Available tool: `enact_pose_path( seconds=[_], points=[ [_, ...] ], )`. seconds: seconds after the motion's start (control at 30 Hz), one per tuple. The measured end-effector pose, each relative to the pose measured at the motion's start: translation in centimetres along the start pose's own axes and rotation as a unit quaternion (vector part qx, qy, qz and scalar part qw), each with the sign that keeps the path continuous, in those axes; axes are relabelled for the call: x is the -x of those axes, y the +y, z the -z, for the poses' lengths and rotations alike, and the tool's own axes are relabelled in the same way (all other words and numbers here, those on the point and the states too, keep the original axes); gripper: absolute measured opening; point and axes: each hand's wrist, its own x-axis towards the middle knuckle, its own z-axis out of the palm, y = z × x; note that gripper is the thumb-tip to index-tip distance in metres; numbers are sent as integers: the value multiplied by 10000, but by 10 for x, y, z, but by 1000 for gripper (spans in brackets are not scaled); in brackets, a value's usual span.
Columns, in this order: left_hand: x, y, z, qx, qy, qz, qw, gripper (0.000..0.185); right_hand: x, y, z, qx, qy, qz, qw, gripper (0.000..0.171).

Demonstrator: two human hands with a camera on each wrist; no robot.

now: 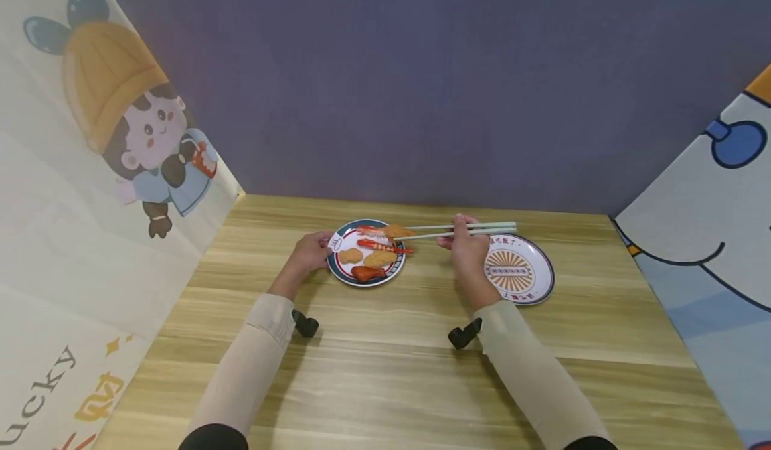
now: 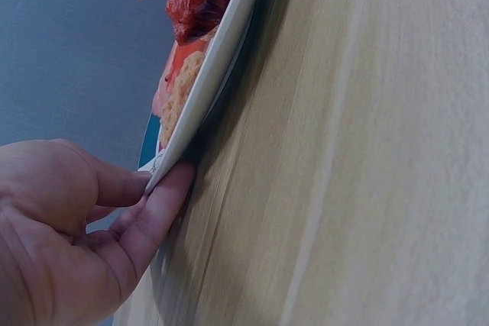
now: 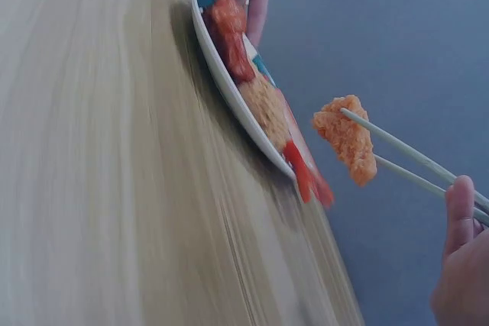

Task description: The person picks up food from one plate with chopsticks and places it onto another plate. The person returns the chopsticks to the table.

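Observation:
My left hand pinches the left rim of a teal-edged plate between thumb and fingers. On this plate lie a glazed drumstick, a fried nugget, a larger breaded piece and red shrimps. My right hand holds a pair of pale green chopsticks. Between their tips is a golden piece of fried chicken, raised above the plate's right side. In the left wrist view, the thumb lies over the rim and the fingers pass under it.
An oval white plate with a sunburst print sits at the right, partly behind my right hand. A dark wall closes off the back of the wooden table. Panels with cartoon prints stand at both sides.

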Motion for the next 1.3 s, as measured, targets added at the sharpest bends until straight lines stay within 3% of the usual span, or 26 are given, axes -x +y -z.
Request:
enact_pose_path(
  seconds=[0.23,0.5,0.77,0.93,1.3],
  points=[
    [2,1,0,26,39,-46,10000,47,10,13,-28,230,-147,-220,9994,39],
    [1,2,-1,50,64,-200,9998,47,23,27,-58,-160,-181,-420,9988,40],
    [1,1,0,-14,30,-169,9999,48,37,40,-81,-178,-66,-425,9989,38],
    [3,3,0,-23,1,-160,9999,48,42,48,-91,-78,82,-350,9993,37],
    [3,3,0,-68,-5,-99,9999,49,46,49,-93,-139,-123,-166,9997,38]
  ],
)
